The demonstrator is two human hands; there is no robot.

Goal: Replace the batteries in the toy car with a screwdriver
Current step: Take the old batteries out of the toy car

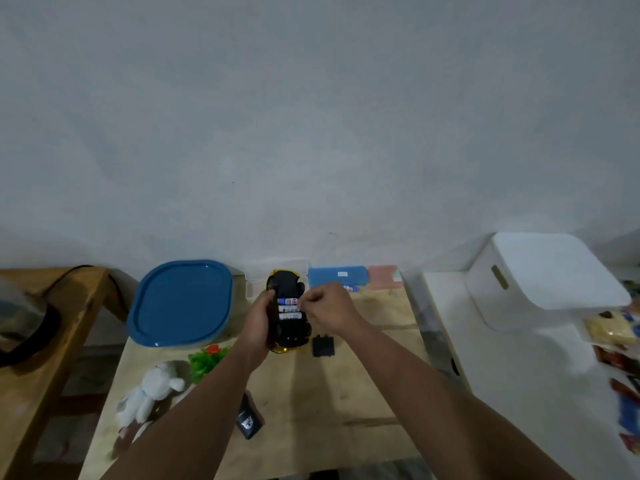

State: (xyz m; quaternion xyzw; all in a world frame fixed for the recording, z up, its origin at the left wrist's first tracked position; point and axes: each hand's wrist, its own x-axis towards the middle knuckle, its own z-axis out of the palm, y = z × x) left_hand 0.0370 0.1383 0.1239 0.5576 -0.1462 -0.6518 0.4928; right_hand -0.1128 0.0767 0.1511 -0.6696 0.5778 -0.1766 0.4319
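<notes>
Near the far edge of the wooden table [363, 393], you held the toy car [289, 315] upside down. Your left hand [259, 318] gripped its side, fingers curled round the body. Three batteries [290, 309] lay side by side in the open compartment. Your right hand [325, 304] had its fingertips bunched at the right end of the batteries; whether they pinched one could not be told. The black battery cover [323, 345] lay on the table just beside the car. A white stuffed bear [147, 393] rested well to the left.
</notes>
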